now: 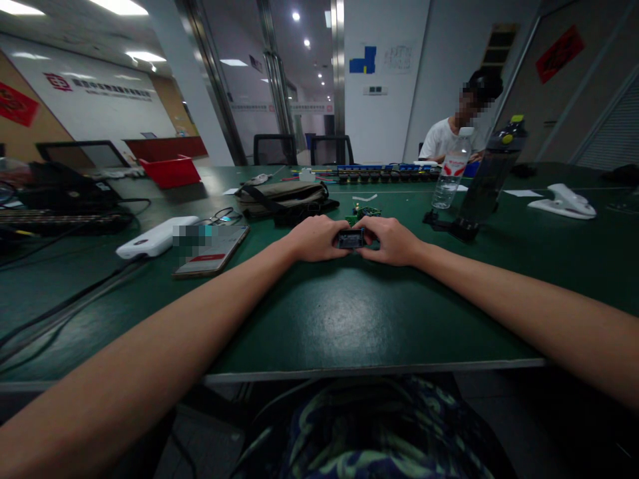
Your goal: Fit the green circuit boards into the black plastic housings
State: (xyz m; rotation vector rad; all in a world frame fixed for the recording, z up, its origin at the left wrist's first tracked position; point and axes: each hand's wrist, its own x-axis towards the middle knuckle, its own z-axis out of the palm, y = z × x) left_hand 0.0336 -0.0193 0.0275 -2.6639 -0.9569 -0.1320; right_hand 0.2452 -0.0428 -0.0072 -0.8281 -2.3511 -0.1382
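Note:
A small black rectangular case point(351, 239) is held between my two hands above the green table point(344, 319). My left hand point(317, 238) closes on its left end, and my right hand point(392, 241) pinches its right end with curved fingers. The side of the case that faces me looks recessed; its details are too small to tell. Just behind my hands lie small green circuit boards point(369, 211), partly hidden by my fingers.
To the left are a phone point(214, 251), a white device point(157, 237) with cables and a grey-brown pouch point(282, 197). A clear bottle point(450, 176) and dark bottle point(492, 176) stand at right. Beyond them, a person point(444, 138) sits across the table.

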